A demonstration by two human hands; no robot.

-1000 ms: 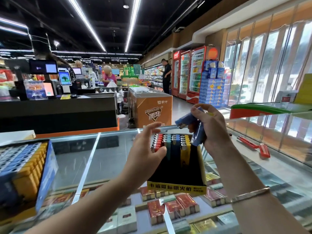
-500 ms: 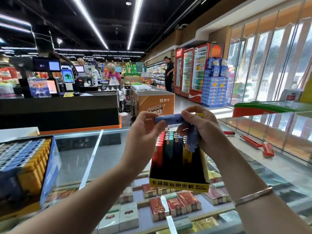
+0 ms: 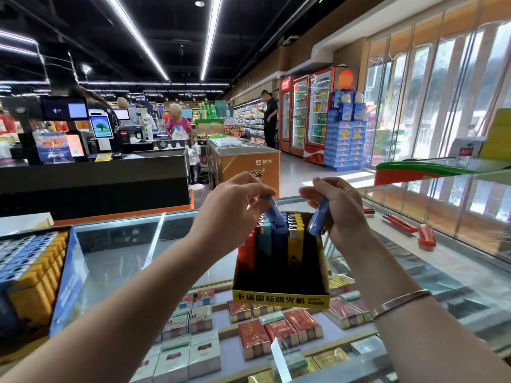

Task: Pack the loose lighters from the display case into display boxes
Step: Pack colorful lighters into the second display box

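Note:
A black and yellow display box (image 3: 282, 298) stands on the glass counter (image 3: 116, 261), with rows of red, teal, blue and yellow lighters at its back. My left hand (image 3: 232, 208) pinches a blue lighter (image 3: 275, 214) by its top and holds it tilted over the blue row. My right hand (image 3: 340, 211) grips another blue lighter (image 3: 319, 217) just right of the box's back corner. Both lighters point down toward the box.
A blue box (image 3: 36, 275) full of blue and yellow lighters stands at the left. Two red lighters (image 3: 409, 228) lie on the glass to the right. Cigarette packs (image 3: 265, 327) fill the case under the glass. A checkout counter (image 3: 94, 183) stands behind.
My left hand took one blue lighter from my right hand and lowered it toward the box. My right hand moved right with the other lighter.

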